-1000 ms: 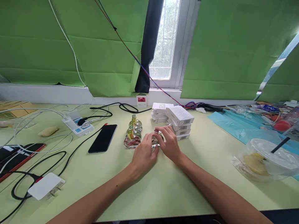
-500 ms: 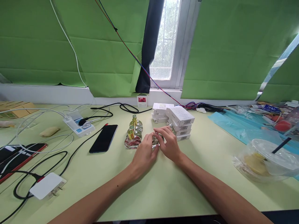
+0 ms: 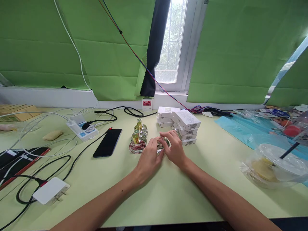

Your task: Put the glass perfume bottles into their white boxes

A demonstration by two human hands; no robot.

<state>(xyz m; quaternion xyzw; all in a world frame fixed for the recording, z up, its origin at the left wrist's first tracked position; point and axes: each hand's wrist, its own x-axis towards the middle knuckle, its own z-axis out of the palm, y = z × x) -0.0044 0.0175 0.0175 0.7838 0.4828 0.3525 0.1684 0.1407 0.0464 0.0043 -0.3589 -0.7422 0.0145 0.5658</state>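
At the middle of the table, my left hand [image 3: 150, 157] and my right hand [image 3: 173, 148] meet around a small glass bottle [image 3: 159, 146]. Fingers of both hands are closed on it and hide its top. Just left of my left hand stands a row of glass bottles [image 3: 137, 147] with gold necks, the nearest showing a reddish base. Beyond my right hand are stacked white boxes [image 3: 187, 119], with a shorter stack of white boxes [image 3: 167, 110] behind and to the left.
A black phone [image 3: 107, 143] lies left of the bottles. Further left are a power strip [image 3: 81, 128], cables and a white charger [image 3: 51, 190]. On the right sit a lidded plastic bowl [image 3: 271, 166] and a blue sheet [image 3: 243, 130] bearing clutter.
The whole view has shifted very slightly. Both hands stay around the bottle, with only a slight movement of the right fingers.
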